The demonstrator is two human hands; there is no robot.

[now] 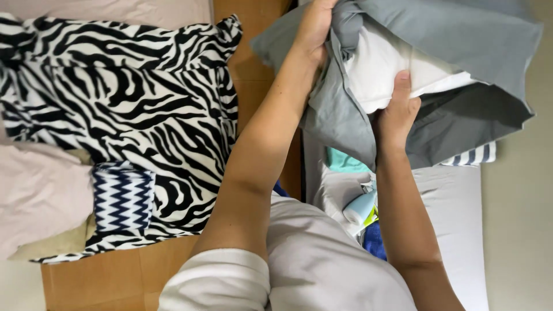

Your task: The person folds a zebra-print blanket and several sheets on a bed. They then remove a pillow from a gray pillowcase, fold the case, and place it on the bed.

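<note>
Filling grey pillowcase (pixel 461 40): white pillow (pixel 391 63)

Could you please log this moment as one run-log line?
left hand: grips grey pillowcase opening | right hand: holds white pillow partly inside | zebra-print blanket: lies apart

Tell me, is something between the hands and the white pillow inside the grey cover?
Partly. The right hand touches the white pillow directly. The left hand grips only the grey pillowcase, so its cloth lies between that hand and the pillow.
</note>
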